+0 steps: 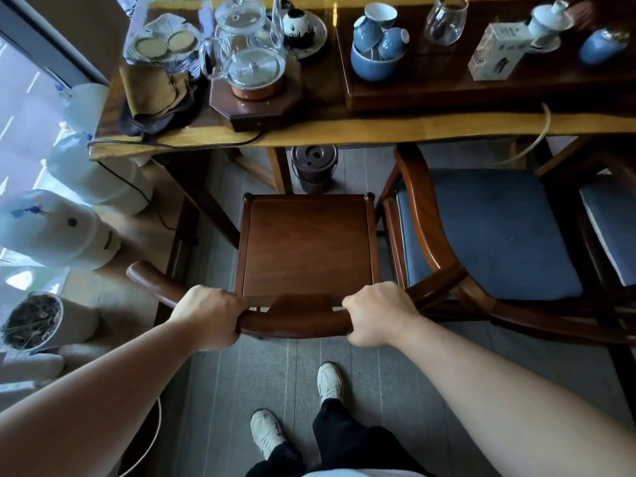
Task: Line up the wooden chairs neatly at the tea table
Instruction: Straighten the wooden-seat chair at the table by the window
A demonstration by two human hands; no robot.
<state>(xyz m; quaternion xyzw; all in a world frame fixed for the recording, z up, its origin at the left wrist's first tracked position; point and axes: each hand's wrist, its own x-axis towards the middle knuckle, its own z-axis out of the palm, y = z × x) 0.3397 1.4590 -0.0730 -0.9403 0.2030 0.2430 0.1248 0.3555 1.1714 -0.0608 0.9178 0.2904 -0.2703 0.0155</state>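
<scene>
Here: left hand (210, 316), right hand (377, 313) grip clenched on wooden chair (306, 246) backrest; box (499, 51) print unreadable.

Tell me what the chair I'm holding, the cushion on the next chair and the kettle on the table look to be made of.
Chair: dark reddish wood with visible grain and a smooth satin sheen, probably polished hardwood.
Cushion: blue matte fabric, softly napped.
Kettle: clear glass, see-through with bright glints, on a copper-coloured base.

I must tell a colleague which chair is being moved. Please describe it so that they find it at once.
Start at the long tea table and look below its front edge. The bare wooden chair stands there, its back rail held by the left hand and right hand. Unlike the chair beside it, it has no blue cushion.
</scene>
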